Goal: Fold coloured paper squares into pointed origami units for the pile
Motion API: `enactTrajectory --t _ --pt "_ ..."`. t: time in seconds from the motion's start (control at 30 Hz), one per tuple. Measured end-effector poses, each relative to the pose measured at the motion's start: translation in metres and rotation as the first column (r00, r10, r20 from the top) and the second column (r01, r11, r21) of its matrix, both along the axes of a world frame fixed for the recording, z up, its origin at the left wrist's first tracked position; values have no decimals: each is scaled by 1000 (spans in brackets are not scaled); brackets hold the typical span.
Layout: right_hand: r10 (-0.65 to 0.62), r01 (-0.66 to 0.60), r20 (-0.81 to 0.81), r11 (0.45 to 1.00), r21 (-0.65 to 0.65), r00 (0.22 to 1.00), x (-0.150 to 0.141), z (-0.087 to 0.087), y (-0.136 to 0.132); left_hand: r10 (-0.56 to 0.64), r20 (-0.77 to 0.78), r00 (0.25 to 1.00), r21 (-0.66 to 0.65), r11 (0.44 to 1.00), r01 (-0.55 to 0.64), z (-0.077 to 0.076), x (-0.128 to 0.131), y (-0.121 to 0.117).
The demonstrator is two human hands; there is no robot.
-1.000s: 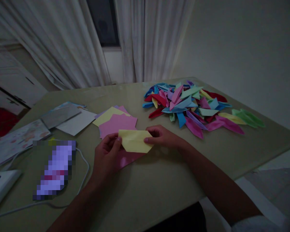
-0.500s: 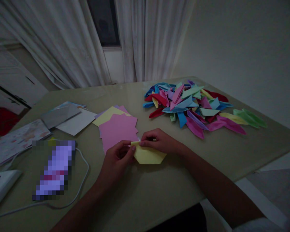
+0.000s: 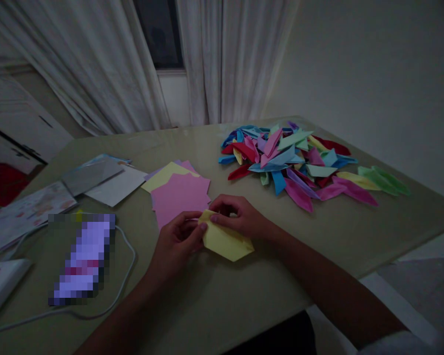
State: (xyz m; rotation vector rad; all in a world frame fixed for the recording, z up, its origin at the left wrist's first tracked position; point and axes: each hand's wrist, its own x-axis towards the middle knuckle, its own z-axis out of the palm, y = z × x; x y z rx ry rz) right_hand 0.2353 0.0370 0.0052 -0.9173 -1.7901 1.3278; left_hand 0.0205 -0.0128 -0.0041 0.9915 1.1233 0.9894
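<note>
Down at the bottom edge, a dark shape (image 3: 277,335) shows beside the rim of a dull green counter (image 3: 333,246), and a pale sleeve (image 3: 388,342) covers part of the right arm at the lower right. At the left edge lies a white device (image 3: 7,278) with a round shiny spot; a white cable (image 3: 134,252) loops around a pixelated purple item (image 3: 83,259). Over the middle of the counter, 2 bare hands hold 1 folded piece of yellow paper (image 3: 229,244), which tilts down toward the right. The left hand (image 3: 179,239) pinches its upper left corner, thumb in front; the right hand (image 3: 240,214) grips along the top edge, thumb pressed on it and fingers curled. Whether the paper touches the counter, I cannot tell. Just beyond the left hand, pink sheets (image 3: 179,197) overlap a yellow sheet (image 3: 166,176). Farther left lie a floral card (image 3: 33,212) and a plain white sheet (image 3: 120,185). Beyond the right hand spreads a heap of folded papers (image 3: 281,158) in blue, red, pink, purple, green and yellow. Past the counter are a red item (image 3: 5,182), a white cabinet (image 3: 15,108), pale curtains (image 3: 240,64), a dark window (image 3: 159,34) and a plain wall (image 3: 373,74).
</note>
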Motion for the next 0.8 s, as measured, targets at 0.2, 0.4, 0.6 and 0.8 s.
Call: enactTrajectory --t 0.2,0.4,0.6,0.8 --pt "-25 25 3 1000 11 1000 1 -2 1 29 58 998 -72 997 -25 4 1 2" --pt "-34 34 -4 999 -21 999 0 -2 1 23 91 996 -85 996 -15 1 1 1" --pt "-85 84 -33 996 -29 996 -1 -3 2 -8 91 996 -79 997 15 0 1 1" --pt "-65 61 -68 996 -59 996 -1 -3 3 -26 103 994 -70 997 33 -2 -1 2"
